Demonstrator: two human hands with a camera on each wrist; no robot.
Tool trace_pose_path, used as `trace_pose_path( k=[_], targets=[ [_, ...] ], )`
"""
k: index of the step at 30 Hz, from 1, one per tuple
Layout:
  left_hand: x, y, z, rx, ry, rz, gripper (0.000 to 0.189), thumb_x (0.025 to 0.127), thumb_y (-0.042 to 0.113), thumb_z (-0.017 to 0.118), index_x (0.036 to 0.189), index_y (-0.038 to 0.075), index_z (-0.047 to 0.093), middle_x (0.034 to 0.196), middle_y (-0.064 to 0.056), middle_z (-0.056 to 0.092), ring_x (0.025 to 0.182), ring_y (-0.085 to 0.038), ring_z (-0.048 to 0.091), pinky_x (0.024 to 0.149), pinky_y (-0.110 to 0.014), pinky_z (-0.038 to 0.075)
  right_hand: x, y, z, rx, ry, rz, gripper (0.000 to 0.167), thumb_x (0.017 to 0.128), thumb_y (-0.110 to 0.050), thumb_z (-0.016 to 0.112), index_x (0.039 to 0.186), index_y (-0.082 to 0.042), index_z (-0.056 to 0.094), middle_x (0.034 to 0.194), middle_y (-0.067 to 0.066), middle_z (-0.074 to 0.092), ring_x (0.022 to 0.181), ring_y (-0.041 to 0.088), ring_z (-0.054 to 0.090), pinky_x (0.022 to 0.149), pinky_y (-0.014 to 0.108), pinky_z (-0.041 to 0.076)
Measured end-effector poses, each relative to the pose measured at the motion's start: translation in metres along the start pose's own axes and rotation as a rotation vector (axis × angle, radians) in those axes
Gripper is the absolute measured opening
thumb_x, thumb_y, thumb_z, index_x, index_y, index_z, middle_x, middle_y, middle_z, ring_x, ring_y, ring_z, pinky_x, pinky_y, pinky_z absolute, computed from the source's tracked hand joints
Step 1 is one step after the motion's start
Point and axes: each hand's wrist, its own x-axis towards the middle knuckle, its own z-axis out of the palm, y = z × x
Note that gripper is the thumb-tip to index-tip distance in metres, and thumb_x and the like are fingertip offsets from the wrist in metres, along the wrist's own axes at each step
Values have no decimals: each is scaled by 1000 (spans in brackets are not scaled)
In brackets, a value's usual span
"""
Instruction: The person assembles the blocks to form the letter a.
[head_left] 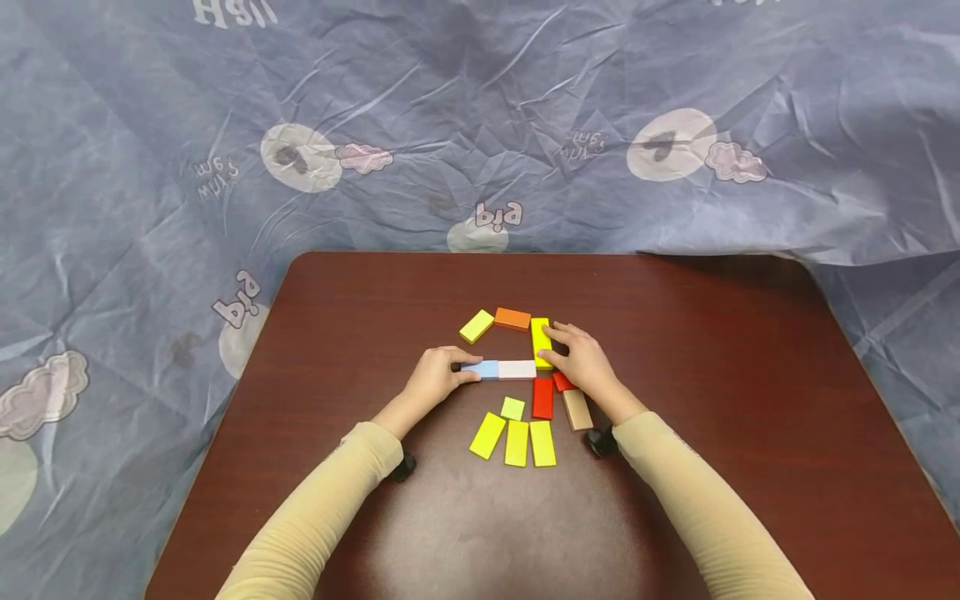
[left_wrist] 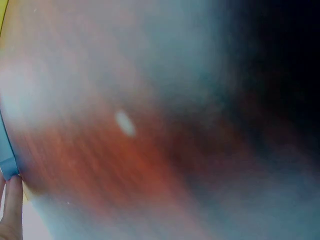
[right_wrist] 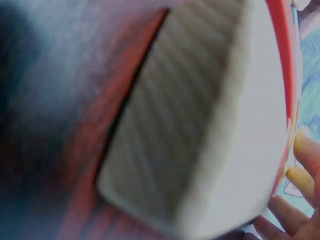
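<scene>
In the head view my left hand (head_left: 435, 371) pinches the outer end of a light blue block (head_left: 487, 370) between thumb and fingers. That block lies end to end with a white block (head_left: 517, 369). The left wrist view shows fingertips (left_wrist: 14, 192) against the blue block's end (left_wrist: 7, 165). My right hand (head_left: 581, 358) touches a long yellow block (head_left: 542, 343) beyond the white one; its thumb and finger lie along the right side, spread apart. Beneath this hand is a partly covered red block (head_left: 562, 382). A tan block (head_left: 577, 410), large and blurred in the right wrist view, lies below the palm.
Another red block (head_left: 542, 398) lies just below the white one. Nearer me are a small yellow-green square (head_left: 512, 408) and three yellow blocks (head_left: 517, 442). An orange block (head_left: 513, 318) and a pale yellow block (head_left: 476, 326) lie farther back on the brown table (head_left: 360, 292).
</scene>
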Motion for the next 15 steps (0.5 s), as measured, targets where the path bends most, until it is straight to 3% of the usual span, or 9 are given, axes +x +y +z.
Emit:
trace_pose_path(
  k=[8,15],
  targets=[
    [-2,-4,4,-61,20,-10,34,77,25,82,109,16,78,108,-2,76,105,-21,69,92,-36,55,-7,5,-8,98,26,19,51,96,-28,65,143,-11,54,148,15,50,138,38,43,112,57,34],
    [-1,-5,2,-57,10,-16,35,78,27,81,111,17,77,110,-2,75,107,-21,69,93,-36,54,-33,9,-17,134,35,27,36,91,-16,70,126,-8,67,128,17,64,117,37,60,97,51,51]
  ],
)
